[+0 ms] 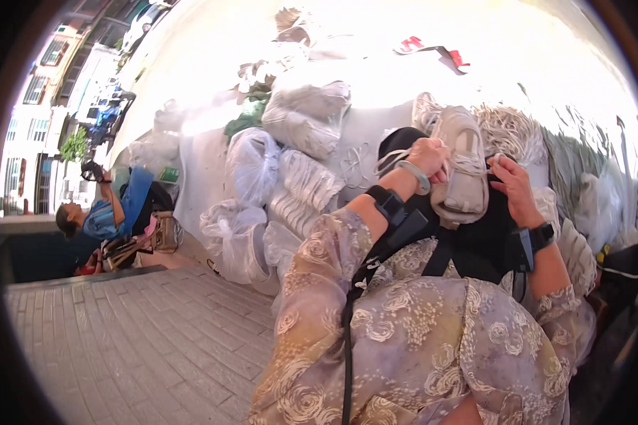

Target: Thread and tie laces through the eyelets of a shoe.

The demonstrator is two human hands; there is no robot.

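I grip the beige shoe (462,170) in my left hand (429,157), steadying it; my right hand (512,185), at three o'clock, pinches its white lace (495,160).

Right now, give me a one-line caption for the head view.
Both hands, left hand and right hand, hold a beige shoe by its white laces, beside bagged shoe parts.

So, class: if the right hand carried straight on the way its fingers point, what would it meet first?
Probably the beige shoe: the right hand points leftward at its laces, seemingly touching them already, though depth is unclear.
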